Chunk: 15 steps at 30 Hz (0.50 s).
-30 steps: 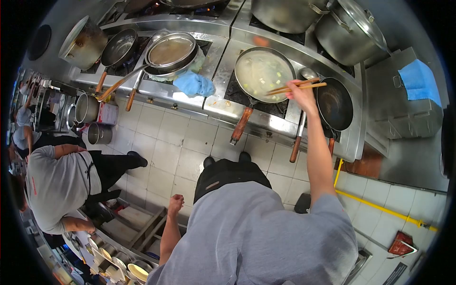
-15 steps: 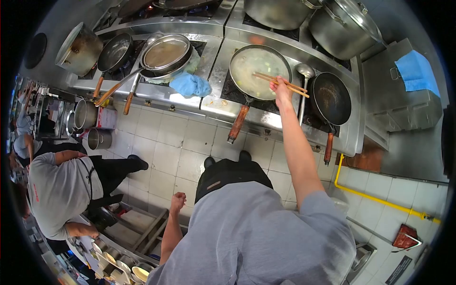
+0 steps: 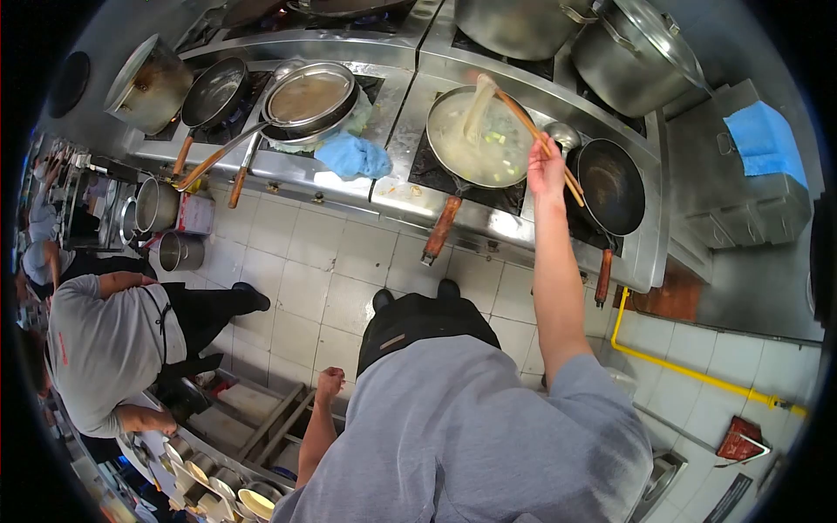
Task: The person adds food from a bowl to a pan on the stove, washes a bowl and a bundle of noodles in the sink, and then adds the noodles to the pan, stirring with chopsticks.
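My right hand (image 3: 547,171) grips a pair of wooden chopsticks (image 3: 527,122) over the stove. Their tips hold up a pale bundle of what look like noodles (image 3: 475,112), its lower end still in a wooden-handled frying pan (image 3: 443,227). Cloudy broth with green pieces fills that pan. A ladle (image 3: 563,135) lies just beyond my right hand, partly hidden by it, and a dark frying pan (image 3: 610,185) sits to the right. Down by my left side, my left hand (image 3: 330,383) is closed, with nothing visible in it.
Left along the stove are a strainer (image 3: 311,94) over a pan, a crumpled blue cloth (image 3: 353,157) and another frying pan (image 3: 214,91). Large stockpots (image 3: 636,61) stand behind. A co-worker (image 3: 113,349) is at the left. A yellow pipe (image 3: 689,370) runs low on the right.
My right hand has moved right and back with the chopsticks, whose tips have risen out of the broth, lifting the pale noodles. My left hand has hardly moved.
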Available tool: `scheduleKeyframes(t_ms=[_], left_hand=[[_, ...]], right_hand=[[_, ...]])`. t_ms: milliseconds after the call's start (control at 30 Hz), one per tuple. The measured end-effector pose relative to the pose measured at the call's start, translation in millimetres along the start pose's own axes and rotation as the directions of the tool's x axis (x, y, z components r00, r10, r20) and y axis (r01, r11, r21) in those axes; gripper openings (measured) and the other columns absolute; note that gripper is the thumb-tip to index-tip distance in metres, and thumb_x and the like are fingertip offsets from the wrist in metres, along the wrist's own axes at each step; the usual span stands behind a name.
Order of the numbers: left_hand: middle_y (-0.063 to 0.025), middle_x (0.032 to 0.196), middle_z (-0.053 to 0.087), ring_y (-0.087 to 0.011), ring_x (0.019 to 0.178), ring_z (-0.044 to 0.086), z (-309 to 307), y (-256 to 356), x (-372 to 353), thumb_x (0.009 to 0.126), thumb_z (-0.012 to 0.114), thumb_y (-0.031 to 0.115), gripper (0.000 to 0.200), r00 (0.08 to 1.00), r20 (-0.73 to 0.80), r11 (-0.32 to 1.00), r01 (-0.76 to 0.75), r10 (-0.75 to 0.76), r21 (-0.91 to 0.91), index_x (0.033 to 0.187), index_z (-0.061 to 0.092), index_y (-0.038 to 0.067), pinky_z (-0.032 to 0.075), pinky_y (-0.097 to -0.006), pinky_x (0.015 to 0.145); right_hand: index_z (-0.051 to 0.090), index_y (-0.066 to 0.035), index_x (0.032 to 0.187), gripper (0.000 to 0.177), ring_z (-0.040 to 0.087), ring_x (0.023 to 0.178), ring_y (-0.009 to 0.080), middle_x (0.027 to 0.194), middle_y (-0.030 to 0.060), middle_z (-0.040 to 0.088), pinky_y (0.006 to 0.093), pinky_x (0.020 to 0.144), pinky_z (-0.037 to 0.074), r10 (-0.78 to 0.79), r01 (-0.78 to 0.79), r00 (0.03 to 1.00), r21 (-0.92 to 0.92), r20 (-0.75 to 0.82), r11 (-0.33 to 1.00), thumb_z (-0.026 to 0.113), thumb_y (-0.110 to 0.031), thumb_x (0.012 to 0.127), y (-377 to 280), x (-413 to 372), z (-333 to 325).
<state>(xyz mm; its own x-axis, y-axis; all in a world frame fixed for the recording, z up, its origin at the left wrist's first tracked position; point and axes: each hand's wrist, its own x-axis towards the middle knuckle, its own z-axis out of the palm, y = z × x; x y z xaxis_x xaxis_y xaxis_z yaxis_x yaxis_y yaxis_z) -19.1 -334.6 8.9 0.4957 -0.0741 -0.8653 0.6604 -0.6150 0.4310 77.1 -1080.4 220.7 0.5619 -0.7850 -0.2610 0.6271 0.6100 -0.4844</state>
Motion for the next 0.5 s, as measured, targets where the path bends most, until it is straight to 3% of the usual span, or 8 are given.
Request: scheduleKeyframes(t_ms=[167,300,433,500], left_hand=[[-0.0050,0.082,0.065,-0.0159,0.070,0.064,0.4,12.1,-0.9,0.087,0.059,0.015,0.015,0.999,-0.026,0.998,0.038,-0.037,0.059,0.097,0.064,0.005,0.050,-0.0307,0.052],[-0.0038,0.079,0.064,-0.0140,0.066,0.063,-3.3,34.9,6.9,0.089,0.058,0.013,0.013,0.998,-0.034,0.998,-0.055,0.057,0.043,0.097,0.064,0.004,0.049,-0.0295,0.051],[-0.0033,0.076,0.063,-0.0125,0.064,0.061,-1.6,63.3,6.1,0.090,0.057,0.011,0.012,0.991,-0.031,0.992,-0.127,0.128,0.024,0.096,0.063,0.004,0.048,-0.0285,0.052],[-0.0035,0.076,0.063,-0.0125,0.064,0.061,0.4,71.3,6.4,0.090,0.057,0.011,0.011,0.993,-0.022,0.993,-0.116,0.117,0.025,0.096,0.063,0.004,0.049,-0.0284,0.052]], right_hand=[[0.059,0.006,0.107,0.022,0.065,0.074,0.0147,0.093,0.0129,0.065,0.0226,0.066,0.057,-0.097,0.100,0.984,-0.013,0.149,0.995,0.056,-0.013,0.096,-52.1,-23.7,28.9],[0.060,0.004,0.109,0.025,0.065,0.073,0.0118,0.092,0.0094,0.066,0.0212,0.067,0.057,-0.107,0.133,0.974,-0.125,0.198,0.983,0.057,-0.016,0.096,-80.3,-53.4,31.7],[0.062,0.000,0.110,0.026,0.065,0.072,0.0093,0.089,0.0087,0.067,0.0210,0.064,0.055,-0.140,0.173,0.984,-0.420,0.109,0.891,0.060,-0.021,0.095,-86.0,-75.6,11.6],[0.063,-0.001,0.109,0.025,0.064,0.068,0.0110,0.088,0.0102,0.067,0.0224,0.060,0.054,-0.115,0.152,0.988,-0.619,0.099,0.770,0.060,-0.020,0.094,-85.6,-75.7,-5.6]])
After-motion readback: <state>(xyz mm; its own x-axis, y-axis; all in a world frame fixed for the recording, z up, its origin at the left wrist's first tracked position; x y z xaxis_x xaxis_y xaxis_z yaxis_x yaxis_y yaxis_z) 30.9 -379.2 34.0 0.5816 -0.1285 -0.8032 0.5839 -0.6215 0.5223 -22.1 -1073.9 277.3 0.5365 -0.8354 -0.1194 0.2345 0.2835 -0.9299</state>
